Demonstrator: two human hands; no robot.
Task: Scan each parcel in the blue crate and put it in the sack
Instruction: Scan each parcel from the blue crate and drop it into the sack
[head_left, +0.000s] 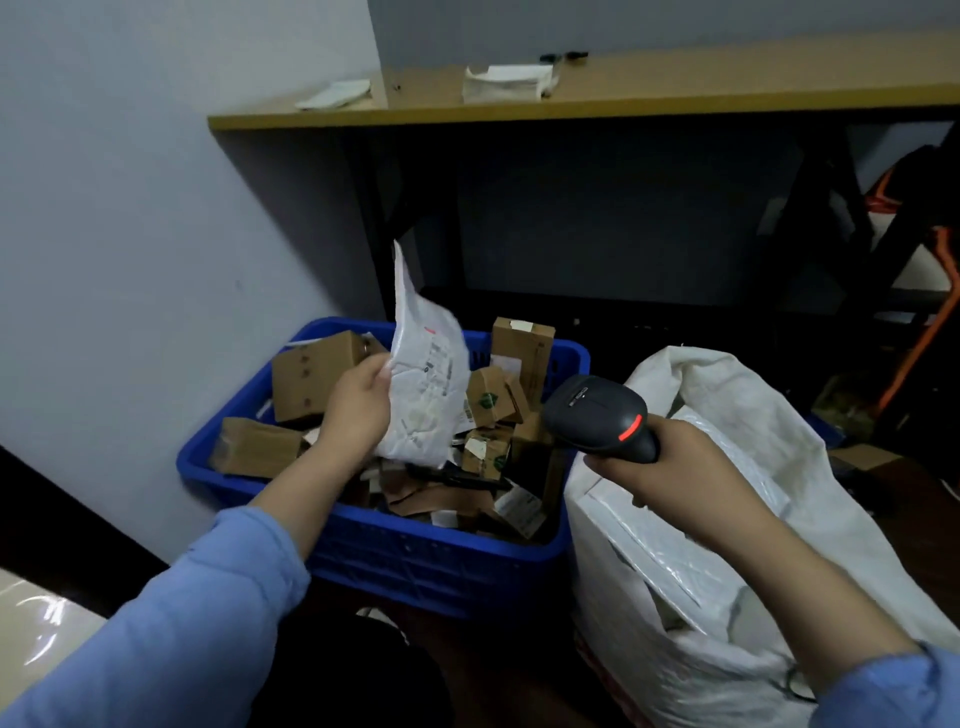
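White crinkled plastic parcel (423, 382) — label showing — pinched by left hand (358, 402).

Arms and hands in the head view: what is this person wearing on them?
A light blue left sleeve and a matching right sleeve, both soft cloth, ending short of the wrists. The left hand and right hand are bare: no gloves, rings or watch show.
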